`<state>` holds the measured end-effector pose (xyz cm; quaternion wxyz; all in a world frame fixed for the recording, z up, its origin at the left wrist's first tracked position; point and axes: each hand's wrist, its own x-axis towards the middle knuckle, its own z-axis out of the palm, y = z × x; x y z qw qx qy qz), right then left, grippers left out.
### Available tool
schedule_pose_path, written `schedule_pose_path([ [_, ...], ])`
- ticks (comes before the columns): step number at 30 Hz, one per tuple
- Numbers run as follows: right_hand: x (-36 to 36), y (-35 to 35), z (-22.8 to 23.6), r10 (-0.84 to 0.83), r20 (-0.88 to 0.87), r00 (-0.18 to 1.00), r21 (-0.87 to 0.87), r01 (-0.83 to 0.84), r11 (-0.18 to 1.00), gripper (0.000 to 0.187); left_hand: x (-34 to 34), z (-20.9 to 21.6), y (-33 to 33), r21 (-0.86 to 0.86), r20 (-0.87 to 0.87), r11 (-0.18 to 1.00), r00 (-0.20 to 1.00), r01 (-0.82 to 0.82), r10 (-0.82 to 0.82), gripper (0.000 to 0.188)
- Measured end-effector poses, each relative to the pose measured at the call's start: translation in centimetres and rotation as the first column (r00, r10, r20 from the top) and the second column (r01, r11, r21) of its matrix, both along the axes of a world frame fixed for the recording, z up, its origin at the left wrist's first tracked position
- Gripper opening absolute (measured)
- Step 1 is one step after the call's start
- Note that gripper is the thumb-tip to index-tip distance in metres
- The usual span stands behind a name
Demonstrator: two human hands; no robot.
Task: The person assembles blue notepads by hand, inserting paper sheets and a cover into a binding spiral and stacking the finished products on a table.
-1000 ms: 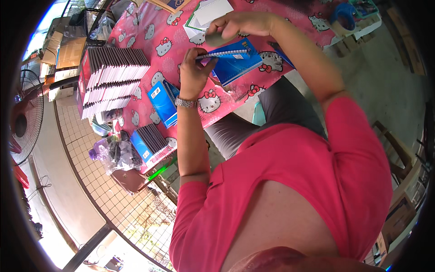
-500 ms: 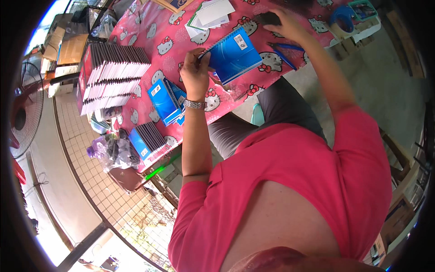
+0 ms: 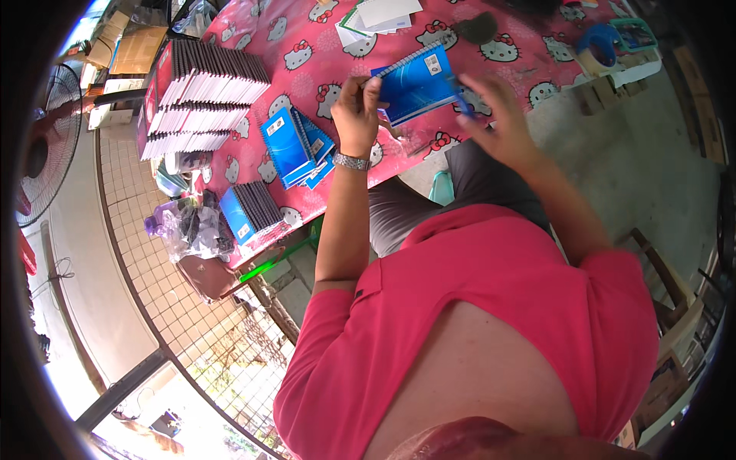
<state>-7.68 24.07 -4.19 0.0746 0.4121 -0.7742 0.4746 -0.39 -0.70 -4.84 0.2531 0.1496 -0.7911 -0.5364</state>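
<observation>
A blue spiral-bound notebook (image 3: 418,84) is tilted up over the table, its white label near the upper right. My left hand (image 3: 356,111), with a metal watch on the wrist, pinches its left end by the wire binding. Just right of the notebook, my right hand (image 3: 498,123) is smeared by motion, its fingers around blue-handled pliers (image 3: 464,101). Mostly the blue handles show; the jaws are hard to make out. Left of my left wrist, several more blue spiral notebooks (image 3: 285,144) lie overlapping. A dark rounded object (image 3: 477,28) rests beyond the held notebook.
Tall stacks of spiral-bound books (image 3: 207,92) stand at the left, with a smaller row of blue notebooks (image 3: 251,211) nearer me. White sheets (image 3: 379,19) lie at the back. A blue tape roll (image 3: 598,46) sits by the right corner of the pink patterned tablecloth (image 3: 307,73).
My right hand has let go of the dark object, come back toward me and picked up the pliers from the table. My left hand still holds the notebook; the whole view has shifted slightly.
</observation>
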Motion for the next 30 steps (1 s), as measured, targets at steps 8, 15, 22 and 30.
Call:
schedule_pose_path([
  [8, 2.0, -5.5, 2.5, 0.12, -0.04, 0.992, -0.022, -0.121, 0.992, 0.058, 0.4, -0.3, -0.1, -0.133, 0.012, 0.991, 1.0, -0.017, 0.019, 0.018],
  [15, 2.3, -6.6, 3.0, 0.069, -0.209, 0.975, 0.098, -0.05, 0.994, 0.054, 0.5, -1.7, -0.4, -0.019, -0.137, 1.0, 0.991, -0.003, 0.0, 0.016],
  [22, 2.3, -6.7, 3.0, 0.159, 0.207, 0.965, 0.135, -0.19, 0.973, 0.045, 0.7, -1.7, 0.1, -0.007, -0.133, 1.0, 0.991, -0.026, 0.025, 0.016],
  [30, -0.6, -3.4, 1.4, 0.306, 0.483, 0.82, -0.172, -0.254, 0.952, 0.047, 2.9, 4.3, -1.3, -0.391, -0.164, 0.911, 0.984, -0.129, 0.069, 0.021],
])
